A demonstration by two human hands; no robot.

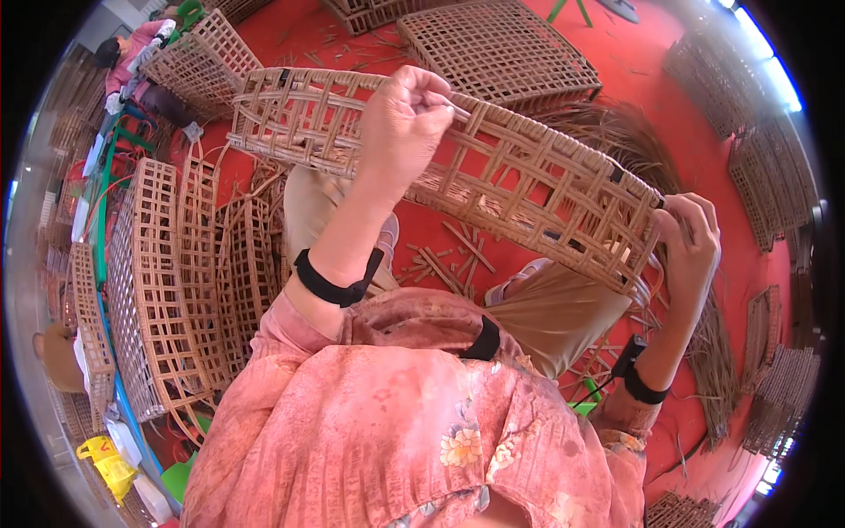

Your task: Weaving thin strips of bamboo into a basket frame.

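Note:
A long, shallow basket (pixel 550 136) of open brown wickerwork lies tilted across my lap, its bound rim running along the far side. At its right end, my right hand (pixel 691 231) curls its fingers and thumb over the corner. My left hand (pixel 407 123) is closed in a pinch at the far rim, left of the basket's middle. A pale strip shows by the left thumb, but what sits between those fingers is hidden. Dark bindings mark the rim in a few spots.
A larger lattice basket (pixel 497 53) sits on the red floor beyond. Woven frames (pixel 163 282) stand at left, and a person (pixel 141 57) works at far left. Cut strips (pixel 449 260) lie between my feet. A bundle of long strands (pixel 709 352) lies at right, near stacked baskets (pixel 775 176).

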